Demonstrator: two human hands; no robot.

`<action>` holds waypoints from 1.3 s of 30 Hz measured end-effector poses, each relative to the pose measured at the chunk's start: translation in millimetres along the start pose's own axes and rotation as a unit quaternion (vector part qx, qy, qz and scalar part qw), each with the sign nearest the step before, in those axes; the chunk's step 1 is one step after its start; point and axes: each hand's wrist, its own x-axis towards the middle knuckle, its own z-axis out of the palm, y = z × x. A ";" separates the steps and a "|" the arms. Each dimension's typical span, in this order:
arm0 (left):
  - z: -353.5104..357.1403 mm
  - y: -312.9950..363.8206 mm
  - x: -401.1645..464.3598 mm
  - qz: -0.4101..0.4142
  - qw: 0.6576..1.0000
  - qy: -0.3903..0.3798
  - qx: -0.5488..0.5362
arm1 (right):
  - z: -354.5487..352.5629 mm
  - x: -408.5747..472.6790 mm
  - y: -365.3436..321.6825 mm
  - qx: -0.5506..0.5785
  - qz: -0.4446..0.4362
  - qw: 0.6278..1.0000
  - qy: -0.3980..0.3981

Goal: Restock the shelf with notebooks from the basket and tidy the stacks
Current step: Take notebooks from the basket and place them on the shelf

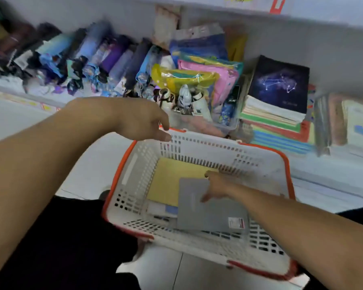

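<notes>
A white basket [197, 143] with an orange rim sits on the floor in front of the low shelf. Inside lie a grey notebook [214, 214], a yellow notebook [172, 178] under it, and a white one [161, 209] at the near left. My right hand [216, 186] reaches into the basket and grips the grey notebook's far edge, thumb on its cover. My left hand [140, 120] hovers over the basket's far left corner, fingers loosely bent, holding nothing. On the shelf, a stack of notebooks [275, 109] is topped by a dark blue constellation cover [279, 84].
A clear bin [220, 120] of bottles and pouches stands left of the stack. Coloured plastic folders [205, 65] lean behind it. Folded umbrellas [88, 57] fill the shelf's left part. More books [342, 120] stand at the right. White floor tiles [197, 273] surround the basket.
</notes>
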 end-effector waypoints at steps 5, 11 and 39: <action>6.8 -0.7 10.0 -0.012 0.998 -0.051 0.041 | 70.0 23.6 26.2 -0.189 -0.009 0.980 0.062; 6.9 -2.4 17.6 -0.021 0.996 -0.068 0.058 | 65.3 44.8 40.3 -0.165 0.034 0.983 0.075; 17.7 13.0 23.4 -0.123 0.974 -0.097 -0.166 | -101.5 -54.3 -127.2 0.225 -0.336 0.911 0.078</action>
